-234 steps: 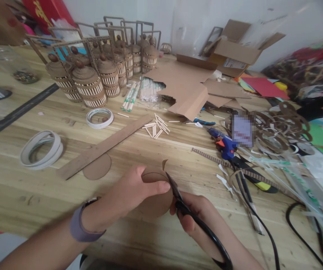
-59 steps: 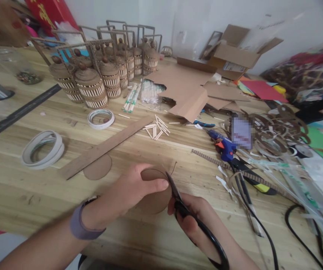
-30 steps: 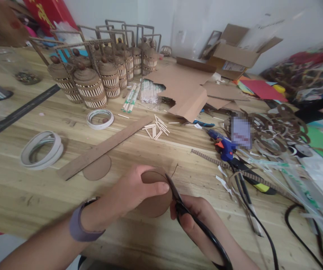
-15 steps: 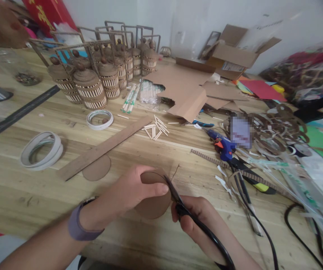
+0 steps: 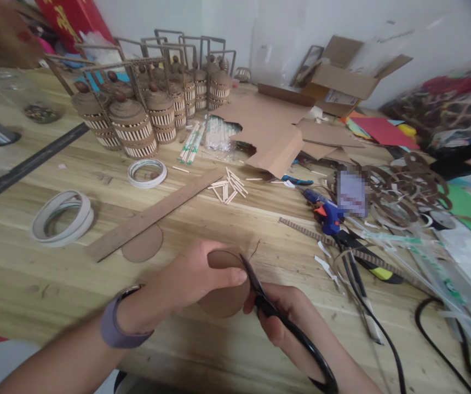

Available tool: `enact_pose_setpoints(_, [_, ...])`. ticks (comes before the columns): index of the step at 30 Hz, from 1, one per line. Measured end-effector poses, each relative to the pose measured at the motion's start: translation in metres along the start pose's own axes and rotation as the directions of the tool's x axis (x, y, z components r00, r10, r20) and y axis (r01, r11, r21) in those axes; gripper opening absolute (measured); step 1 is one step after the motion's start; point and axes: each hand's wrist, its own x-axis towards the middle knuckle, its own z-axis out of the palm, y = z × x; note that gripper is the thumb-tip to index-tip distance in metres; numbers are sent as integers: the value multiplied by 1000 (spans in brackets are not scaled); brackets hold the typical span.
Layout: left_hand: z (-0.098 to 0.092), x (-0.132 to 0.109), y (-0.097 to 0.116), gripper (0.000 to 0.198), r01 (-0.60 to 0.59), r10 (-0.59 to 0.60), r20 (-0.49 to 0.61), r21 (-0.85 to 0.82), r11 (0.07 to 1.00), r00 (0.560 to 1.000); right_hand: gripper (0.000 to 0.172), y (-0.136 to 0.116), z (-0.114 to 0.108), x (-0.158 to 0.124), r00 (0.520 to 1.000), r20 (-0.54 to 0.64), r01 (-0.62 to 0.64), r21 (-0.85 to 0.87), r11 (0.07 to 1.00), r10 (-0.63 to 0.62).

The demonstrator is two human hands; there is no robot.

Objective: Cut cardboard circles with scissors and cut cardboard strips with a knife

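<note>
Between the thumb and fingers of my left hand (image 5: 202, 271) is a round piece of brown cardboard (image 5: 224, 298). My right hand (image 5: 285, 312) grips black-handled scissors (image 5: 270, 306), whose blades meet the upper right edge of that cardboard near my left thumb. A thin curled sliver (image 5: 254, 250) stands out just beyond the blades. Left of my hands, a second cardboard disc (image 5: 143, 245) lies on the table, partly under a long cardboard strip (image 5: 157, 214). Small pale sticks (image 5: 230, 186) lie scattered beyond my hands.
Several lantern-like cardboard models (image 5: 132, 128) stand at the back left. Tape rolls (image 5: 62, 219) sit on the left. To the right lie a blue glue gun (image 5: 321, 210), a cutter (image 5: 367, 260), black cables (image 5: 387, 334) and paper scraps. Cut cardboard sheets (image 5: 272, 126) and an open box (image 5: 342, 79) are behind.
The scissor handles appear slightly closer together than before. My left hand keeps its hold on the cardboard disc, and the view has shifted a little.
</note>
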Motion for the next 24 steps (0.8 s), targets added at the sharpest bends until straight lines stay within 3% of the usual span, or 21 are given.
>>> enact_pose_setpoints(18, [-1, 1, -4, 19, -15, 15, 36, 1, 1000, 999, 81, 9, -5, 3, 997, 38, 73, -28, 997, -72])
enact_pose_setpoints(24, [0, 1, -5, 23, 11, -11, 3, 24, 1000, 1000, 80, 7, -4, 3, 997, 45, 62, -29, 998, -60])
